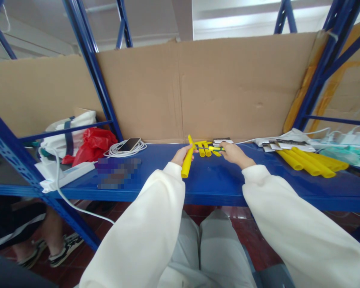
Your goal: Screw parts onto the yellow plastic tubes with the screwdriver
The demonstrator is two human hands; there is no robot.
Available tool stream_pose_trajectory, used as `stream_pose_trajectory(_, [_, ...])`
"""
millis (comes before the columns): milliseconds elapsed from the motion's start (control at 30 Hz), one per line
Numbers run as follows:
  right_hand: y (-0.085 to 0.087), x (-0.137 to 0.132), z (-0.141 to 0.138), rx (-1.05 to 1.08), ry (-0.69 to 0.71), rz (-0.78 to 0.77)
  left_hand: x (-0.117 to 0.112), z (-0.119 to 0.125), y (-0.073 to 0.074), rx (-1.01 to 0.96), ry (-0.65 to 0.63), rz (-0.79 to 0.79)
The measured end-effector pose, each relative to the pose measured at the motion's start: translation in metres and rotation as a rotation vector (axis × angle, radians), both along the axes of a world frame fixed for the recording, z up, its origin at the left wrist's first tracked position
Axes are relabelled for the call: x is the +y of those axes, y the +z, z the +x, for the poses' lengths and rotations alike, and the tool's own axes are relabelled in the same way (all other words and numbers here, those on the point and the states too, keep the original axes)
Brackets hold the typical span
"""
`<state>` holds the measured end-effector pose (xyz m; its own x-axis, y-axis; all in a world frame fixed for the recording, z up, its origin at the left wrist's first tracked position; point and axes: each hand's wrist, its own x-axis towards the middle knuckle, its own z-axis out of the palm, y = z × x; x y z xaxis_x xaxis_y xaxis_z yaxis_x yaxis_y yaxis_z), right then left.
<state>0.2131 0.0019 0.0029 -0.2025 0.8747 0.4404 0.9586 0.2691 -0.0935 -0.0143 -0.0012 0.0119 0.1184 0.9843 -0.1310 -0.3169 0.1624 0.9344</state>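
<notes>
My left hand (180, 156) is closed around a yellow tube (186, 165), which is tilted, its wider end toward me. My right hand (233, 154) grips a screwdriver (217, 149) with a yellow and dark green handle. Its thin shaft points left at the tube; whether the tip touches it I cannot tell. Just behind and below the screwdriver, several short yellow pieces (208, 153) lie on the blue shelf top (210, 180). A small stack of white and dark packets (223, 141) lies behind my right hand.
Several long yellow tubes (307, 162) lie at the right beside flat packets (288, 145). At the left are a phone (129, 145) on a coiled white cable (111, 151), a red plastic bag (94, 142) and a white power strip (75, 173). Cardboard (222, 88) stands behind. Another person's legs (52, 228) show lower left.
</notes>
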Motion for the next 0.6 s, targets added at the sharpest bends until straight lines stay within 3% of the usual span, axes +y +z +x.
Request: stream_pose_trajectory(600, [-0.0002,-0.0013,0.0006,-0.108,-0.006,0.029,-0.0013,-0.0009,-0.0003,0.063,-0.013,0.010])
